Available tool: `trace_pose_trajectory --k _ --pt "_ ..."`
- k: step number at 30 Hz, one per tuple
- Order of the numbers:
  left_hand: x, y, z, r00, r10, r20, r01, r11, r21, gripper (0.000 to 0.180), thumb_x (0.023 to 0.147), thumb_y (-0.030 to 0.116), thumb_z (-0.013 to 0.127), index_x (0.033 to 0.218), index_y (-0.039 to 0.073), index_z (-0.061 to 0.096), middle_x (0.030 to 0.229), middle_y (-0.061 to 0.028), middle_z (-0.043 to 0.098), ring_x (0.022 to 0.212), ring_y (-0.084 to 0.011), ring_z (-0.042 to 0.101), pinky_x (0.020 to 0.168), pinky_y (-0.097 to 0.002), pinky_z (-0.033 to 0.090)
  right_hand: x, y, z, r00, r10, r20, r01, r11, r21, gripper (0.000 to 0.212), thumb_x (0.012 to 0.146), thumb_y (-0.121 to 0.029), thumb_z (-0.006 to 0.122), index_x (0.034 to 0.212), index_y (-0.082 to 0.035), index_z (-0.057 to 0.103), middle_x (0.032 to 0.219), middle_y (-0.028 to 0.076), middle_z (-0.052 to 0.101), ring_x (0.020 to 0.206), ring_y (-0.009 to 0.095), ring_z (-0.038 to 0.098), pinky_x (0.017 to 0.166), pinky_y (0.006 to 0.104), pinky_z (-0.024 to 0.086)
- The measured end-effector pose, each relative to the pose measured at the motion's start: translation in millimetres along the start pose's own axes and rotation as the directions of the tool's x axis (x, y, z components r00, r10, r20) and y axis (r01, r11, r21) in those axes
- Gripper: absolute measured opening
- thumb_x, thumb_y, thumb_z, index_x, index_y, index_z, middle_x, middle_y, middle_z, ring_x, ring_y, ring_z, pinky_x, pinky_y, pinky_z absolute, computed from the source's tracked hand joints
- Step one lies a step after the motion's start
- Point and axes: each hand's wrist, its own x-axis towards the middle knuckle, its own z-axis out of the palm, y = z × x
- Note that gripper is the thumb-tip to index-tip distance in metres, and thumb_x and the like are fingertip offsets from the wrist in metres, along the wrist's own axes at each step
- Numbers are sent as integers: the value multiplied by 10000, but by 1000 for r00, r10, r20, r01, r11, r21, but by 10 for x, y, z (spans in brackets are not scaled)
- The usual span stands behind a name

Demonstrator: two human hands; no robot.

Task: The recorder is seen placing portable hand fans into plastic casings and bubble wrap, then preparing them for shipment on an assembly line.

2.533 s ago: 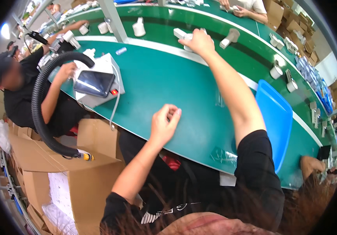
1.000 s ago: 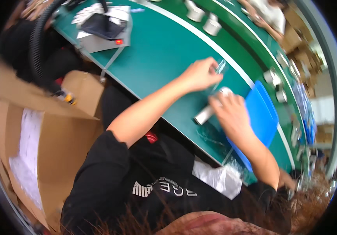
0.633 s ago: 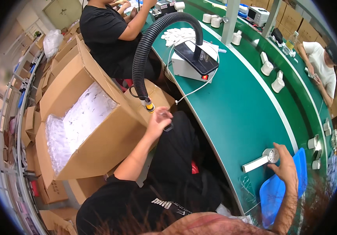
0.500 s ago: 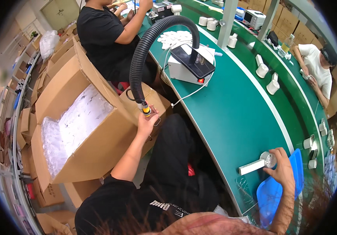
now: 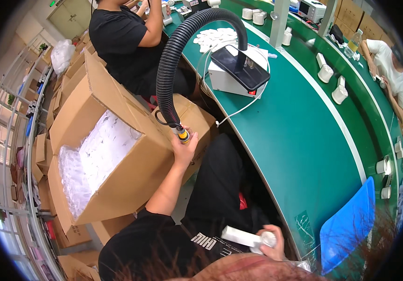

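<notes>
My left hand (image 5: 183, 151) is wrapped round the yellow-banded nozzle (image 5: 183, 135) at the lower end of a black corrugated hose (image 5: 164, 70). The hose arches up and over to a white box-shaped machine (image 5: 225, 83) on the bench. Close to my body, over my lap, my right hand (image 5: 276, 244) grips a white device (image 5: 241, 236) by its round head. Its straight rectangular handle points to the left. Some of the right fingers are hidden behind the head.
A large open carton (image 5: 131, 180) lined with plastic stands at my left. A dark phone (image 5: 240, 68) lies on the machine. At the green bench's (image 5: 295, 145) right lies a blue tray (image 5: 346, 227). White devices (image 5: 339, 93) stand on the green belt. Co-workers sit beyond and across.
My right hand has brought the white device from above the bench by the blue tray leftward and down to my lap. My left hand stays on the nozzle. The whole view has shifted slightly.
</notes>
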Motion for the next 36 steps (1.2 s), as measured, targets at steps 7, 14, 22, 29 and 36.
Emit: trace_pose_trajectory --k 7,14,22,29,36 --pt "45 190 -26 774 -585 242 548 427 -719 252 896 226 555 1103 100 485 775 -42 544 650 -180 542 634 -346 457 349 499 192 981 157 118 -195 860 472 561 694 -191 766 1151 -43 476 1059 168 597 968 331 619 788 512 547" --pt "-161 -52 -194 958 -286 30 282 954 97 390 827 -1 598 1167 60 416 890 -44 551 707 -122 554 651 -264 466 1025 444 229 951 42 308 -235 747 622 484 767 -186 714 1171 -111 459 1175 221 556 1055 413 577 833 505 538" --pt "-594 -96 -348 767 -604 215 607 792 60 444 851 31 611 1234 33 387 977 -36 545 794 -81 533 683 -218 454 1843 146 1263 909 -47 415 -172 863 475 487 870 -203 617 1299 -123 402 1263 198 513 1136 410 539 919 523 483" --pt "-1409 -87 -570 707 -700 105 706 706 -45 466 829 17 615 1234 10 386 927 -47 557 744 -85 538 609 -215 443 2188 235 2086 877 131 462 -387 761 520 355 913 -268 569 1212 -95 486 1191 155 578 1087 330 581 897 439 501" --pt "-1294 41 -684 651 -754 88 754 656 46 431 837 89 652 1206 29 438 804 -26 568 590 -96 530 531 -221 422 2272 1 1792 402 -625 669 914 323 -247 631 607 40 771 1123 -70 425 1188 151 550 1096 332 540 929 402 441"
